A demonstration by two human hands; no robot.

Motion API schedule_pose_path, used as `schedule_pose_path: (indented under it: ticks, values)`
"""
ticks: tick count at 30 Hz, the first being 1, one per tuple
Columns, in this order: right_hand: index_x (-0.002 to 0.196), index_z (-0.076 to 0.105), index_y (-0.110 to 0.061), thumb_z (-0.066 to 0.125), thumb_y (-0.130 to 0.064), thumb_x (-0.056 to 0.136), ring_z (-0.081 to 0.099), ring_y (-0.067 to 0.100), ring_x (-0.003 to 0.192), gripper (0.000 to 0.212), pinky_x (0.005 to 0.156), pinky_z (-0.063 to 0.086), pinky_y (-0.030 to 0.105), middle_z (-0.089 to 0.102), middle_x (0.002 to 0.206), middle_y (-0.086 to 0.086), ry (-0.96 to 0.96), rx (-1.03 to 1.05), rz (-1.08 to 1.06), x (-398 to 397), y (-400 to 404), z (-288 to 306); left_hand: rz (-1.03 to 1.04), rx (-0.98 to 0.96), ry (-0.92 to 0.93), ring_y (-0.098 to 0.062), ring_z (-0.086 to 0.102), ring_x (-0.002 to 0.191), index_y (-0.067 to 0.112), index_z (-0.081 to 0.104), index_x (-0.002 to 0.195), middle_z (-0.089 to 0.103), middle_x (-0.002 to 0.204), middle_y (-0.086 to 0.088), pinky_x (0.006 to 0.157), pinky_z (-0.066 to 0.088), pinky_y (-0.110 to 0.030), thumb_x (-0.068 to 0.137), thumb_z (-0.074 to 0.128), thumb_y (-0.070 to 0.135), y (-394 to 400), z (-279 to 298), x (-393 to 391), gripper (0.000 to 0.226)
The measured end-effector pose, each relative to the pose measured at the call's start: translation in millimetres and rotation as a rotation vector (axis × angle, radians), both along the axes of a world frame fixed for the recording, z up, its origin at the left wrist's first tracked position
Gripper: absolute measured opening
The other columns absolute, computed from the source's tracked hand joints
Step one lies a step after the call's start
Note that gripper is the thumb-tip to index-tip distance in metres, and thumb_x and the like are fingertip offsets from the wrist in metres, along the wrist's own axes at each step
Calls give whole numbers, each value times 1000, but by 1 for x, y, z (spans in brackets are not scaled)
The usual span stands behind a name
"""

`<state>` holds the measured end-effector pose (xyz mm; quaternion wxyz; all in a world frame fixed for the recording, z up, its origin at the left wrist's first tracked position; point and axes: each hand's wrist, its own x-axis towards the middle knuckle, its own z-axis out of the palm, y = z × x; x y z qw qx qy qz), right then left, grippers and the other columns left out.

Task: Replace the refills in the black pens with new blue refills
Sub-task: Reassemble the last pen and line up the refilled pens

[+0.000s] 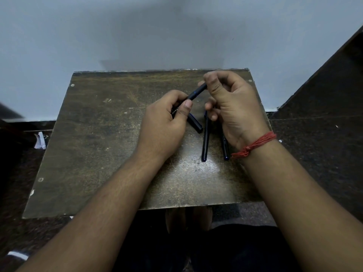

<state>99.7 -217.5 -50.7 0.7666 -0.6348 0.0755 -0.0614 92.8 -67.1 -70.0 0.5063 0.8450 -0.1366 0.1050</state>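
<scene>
Brown worn desk [94, 146] under both hands; left hand [167, 122] and right hand [233, 107] each grip an end of one black pen [196, 93] above it, two pens [205, 140] lying between the wrists

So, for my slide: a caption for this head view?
Both hands grip one black pen above two more pens on a worn table.
</scene>
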Motion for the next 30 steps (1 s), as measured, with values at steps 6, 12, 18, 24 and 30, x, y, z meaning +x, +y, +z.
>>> schedule_pose_path:
  ticks: [6, 12, 18, 24, 30]
  values:
    - [84, 61, -17, 69, -21, 94, 48, 10, 43, 13, 39, 33, 21, 68, 74, -1, 20, -41, 8, 0, -1, 2, 2, -5, -6, -9, 56, 68, 20, 66, 94, 60, 71, 7, 65, 45, -32, 97, 58, 24, -1, -1, 0, 10]
    - [95, 63, -14, 69, -28, 93, 50, 12, 46, 15, 40, 33, 22, 70, 91, 7, 5, -31, 10, -1, -2, 0, 6, -13, 0, -10, 57, 69, 19, 66, 94, 61, 72, 6, 65, 45, -32, 97, 58, 24, 0, 0, 0, 10]
    - [87, 63, -18, 67, -22, 95, 45, 10, 41, 10, 38, 32, 19, 71, 82, 1, 26, -44, 31, -2, -1, 4, -1, -23, 7, -12, 56, 68, 21, 66, 93, 60, 70, 5, 63, 43, -29, 98, 58, 23, -1, 1, -2, 10]
    - [76, 53, -21, 69, -25, 94, 45, 11, 42, 25, 39, 31, 20, 65, 69, -1, 32, -73, 8, -2, 1, 5, -2, -4, -9, -5, 53, 64, 20, 65, 90, 58, 67, 9, 61, 42, -27, 97, 59, 23, -1, 1, -1, 10]
    - [72, 48, -19, 67, -16, 95, 39, 9, 40, 30, 41, 30, 20, 60, 62, -2, 42, 26, 3, -3, 5, 6, 16, 22, -44, -7, 51, 65, 16, 64, 88, 55, 68, 10, 60, 41, -29, 95, 61, 20, -1, 1, -1, 9]
